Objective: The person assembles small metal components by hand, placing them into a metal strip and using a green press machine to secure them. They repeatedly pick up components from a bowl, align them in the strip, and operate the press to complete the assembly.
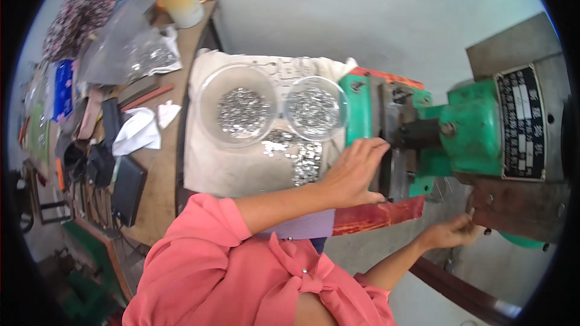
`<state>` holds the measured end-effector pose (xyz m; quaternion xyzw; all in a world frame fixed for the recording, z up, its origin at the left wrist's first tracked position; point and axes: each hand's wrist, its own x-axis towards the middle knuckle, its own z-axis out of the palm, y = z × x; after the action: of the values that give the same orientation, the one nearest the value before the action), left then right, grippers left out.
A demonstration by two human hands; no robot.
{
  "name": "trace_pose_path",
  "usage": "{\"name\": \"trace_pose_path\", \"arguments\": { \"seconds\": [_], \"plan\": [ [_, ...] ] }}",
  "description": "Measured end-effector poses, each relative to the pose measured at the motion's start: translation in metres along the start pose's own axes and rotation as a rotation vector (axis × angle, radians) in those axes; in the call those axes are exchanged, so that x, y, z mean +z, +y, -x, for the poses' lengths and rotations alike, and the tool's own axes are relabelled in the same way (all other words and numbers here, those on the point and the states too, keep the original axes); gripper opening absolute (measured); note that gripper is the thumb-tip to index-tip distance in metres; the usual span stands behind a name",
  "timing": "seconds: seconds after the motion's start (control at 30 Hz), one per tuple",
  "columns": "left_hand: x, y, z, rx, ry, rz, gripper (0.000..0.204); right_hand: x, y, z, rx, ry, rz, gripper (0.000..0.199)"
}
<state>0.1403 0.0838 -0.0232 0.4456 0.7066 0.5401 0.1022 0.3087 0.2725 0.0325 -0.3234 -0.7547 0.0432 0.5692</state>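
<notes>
Press: we find the green press at the right of the frame, its dark ram pointing left toward a dark metal fixture.
Fixture position: right of centre, directly to the right of the left hand and up and to the left of the right hand; its long axis runs up and down the frame. We rate the left hand the nearer.
Left hand: palm down, forearm crossing the frame from lower left, thumb and fingers spread along the fixture's left edge. We cannot tell whether a small part is held.
Right hand: lower right, fingers curled just beside the reddish-brown metal block, forearm rising from the lower edge. We cannot tell what, if anything, it grips.
Metal pieces: we note a loose pile of small shiny pieces on the pale cloth, left of the left hand.
Tubs: a larger clear tub and a smaller clear tub stand side by side above the pile, both holding shiny pieces.
</notes>
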Motion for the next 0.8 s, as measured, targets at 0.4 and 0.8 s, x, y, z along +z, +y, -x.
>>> {"name": "trace_pose_path", "arguments": {
  "seconds": [0.4,0.8],
  "plan": [
    [0.003,0.000,-0.014,0.040,-0.015,0.028,0.106,0.042,-0.002,0.003,0.567,-0.997,-0.313,0.026],
    [-0.006,-0.005,-0.028,0.028,-0.124,0.079,0.093,-0.010,-0.033,0.063,0.269,-0.694,-0.295,0.014]
  ]
}}
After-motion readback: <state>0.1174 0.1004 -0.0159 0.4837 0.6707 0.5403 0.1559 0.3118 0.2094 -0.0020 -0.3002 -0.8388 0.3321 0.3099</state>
